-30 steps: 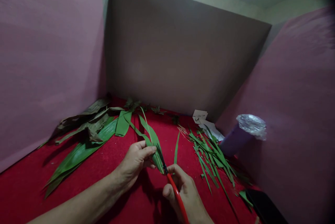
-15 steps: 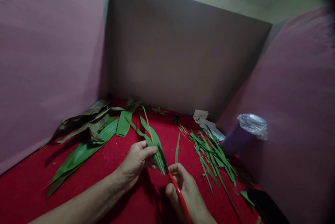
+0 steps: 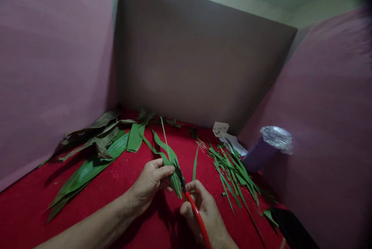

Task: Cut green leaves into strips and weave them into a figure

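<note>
My left hand [image 3: 154, 177] pinches a folded green leaf [image 3: 175, 182] between thumb and fingers, its tip pointing down toward me. Long leaf strips and a thin pale stalk [image 3: 164, 132] rise from it, away from me. Around the handles of red-handled scissors [image 3: 195, 212], my right hand [image 3: 205, 210] is closed. The dark blades lie along the right edge of the leaf; whether they are fully closed I cannot make out. One narrow leaf strip [image 3: 195, 163] lies just beyond my right hand on the red cloth [image 3: 122, 187].
Large green leaves [image 3: 90, 171] and withered brown leaves [image 3: 101, 136] lie at left. A pile of cut green strips [image 3: 236, 171] is at right, near white paper cards [image 3: 231, 140], a purple container [image 3: 258, 154] topped with clear plastic, and a black flat object [image 3: 292, 225]. Pink walls stand on both sides.
The view has shifted slightly. The leaf tip sits a little lower and the strips above it have swung slightly. Both hands keep their hold.
</note>
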A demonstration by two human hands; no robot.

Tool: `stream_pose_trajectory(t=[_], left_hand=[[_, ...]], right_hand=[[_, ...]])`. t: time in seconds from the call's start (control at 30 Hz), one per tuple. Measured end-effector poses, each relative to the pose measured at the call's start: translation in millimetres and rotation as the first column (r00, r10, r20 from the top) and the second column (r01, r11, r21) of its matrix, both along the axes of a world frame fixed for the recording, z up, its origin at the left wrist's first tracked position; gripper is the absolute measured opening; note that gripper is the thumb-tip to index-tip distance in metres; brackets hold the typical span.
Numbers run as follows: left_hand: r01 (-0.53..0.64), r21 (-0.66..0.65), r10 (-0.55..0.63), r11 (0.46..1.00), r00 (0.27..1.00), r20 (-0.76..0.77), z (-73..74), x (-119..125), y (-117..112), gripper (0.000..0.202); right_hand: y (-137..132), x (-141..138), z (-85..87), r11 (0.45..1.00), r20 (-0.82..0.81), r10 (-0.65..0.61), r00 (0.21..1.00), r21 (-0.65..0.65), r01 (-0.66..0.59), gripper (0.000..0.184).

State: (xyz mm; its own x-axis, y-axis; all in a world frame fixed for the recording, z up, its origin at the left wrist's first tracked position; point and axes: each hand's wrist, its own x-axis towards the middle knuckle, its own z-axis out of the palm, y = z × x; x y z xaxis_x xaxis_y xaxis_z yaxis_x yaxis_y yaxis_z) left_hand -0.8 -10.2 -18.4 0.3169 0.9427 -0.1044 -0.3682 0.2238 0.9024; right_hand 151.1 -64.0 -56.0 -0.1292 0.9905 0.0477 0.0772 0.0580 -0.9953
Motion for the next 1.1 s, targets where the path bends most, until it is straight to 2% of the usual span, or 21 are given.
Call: stream_pose_trajectory(t=[0.17, 0.33, 0.5, 0.73, 0.93, 1.1], left_hand=[[0.003, 0.035, -0.007, 0.999, 0.993, 0.120, 5.6, -2, -1, 0.012], [-0.097, -0.028, 0.101, 0.995, 0.974, 0.201, 5.3, -3, 4, 0.008], [-0.152, 0.014, 0.148, 0.988, 0.975, 0.165, 0.1, -5, 10, 0.013], [-0.173, 0.064, 0.164, 0.983, 0.978, 0.126, 3.6, -6, 8, 0.017], [-0.180, 0.077, 0.170, 0.981, 0.977, 0.126, 7.5, -7, 8, 0.017], [-0.178, 0.076, 0.168, 0.981, 0.979, 0.118, 11.1, -7, 7, 0.018]], right_hand=[[0, 0, 1.3, 1.000, -0.014, -0.011, 1.000, -0.005, 0.011, 0.051], [-2, -1, 1.7, 1.000, 0.021, -0.015, 1.000, 0.008, 0.015, 0.050], [-3, 1, 0.0, 0.999, 0.119, -0.021, 0.993, 0.046, 0.015, 0.051], [-3, 2, 1.2, 0.997, 0.183, -0.006, 0.983, 0.071, -0.007, 0.057], [-5, 1, 0.5, 0.994, 0.182, 0.007, 0.983, 0.110, -0.027, 0.063], [-5, 0, -0.1, 0.995, 0.145, 0.010, 0.989, 0.096, -0.025, 0.057]])
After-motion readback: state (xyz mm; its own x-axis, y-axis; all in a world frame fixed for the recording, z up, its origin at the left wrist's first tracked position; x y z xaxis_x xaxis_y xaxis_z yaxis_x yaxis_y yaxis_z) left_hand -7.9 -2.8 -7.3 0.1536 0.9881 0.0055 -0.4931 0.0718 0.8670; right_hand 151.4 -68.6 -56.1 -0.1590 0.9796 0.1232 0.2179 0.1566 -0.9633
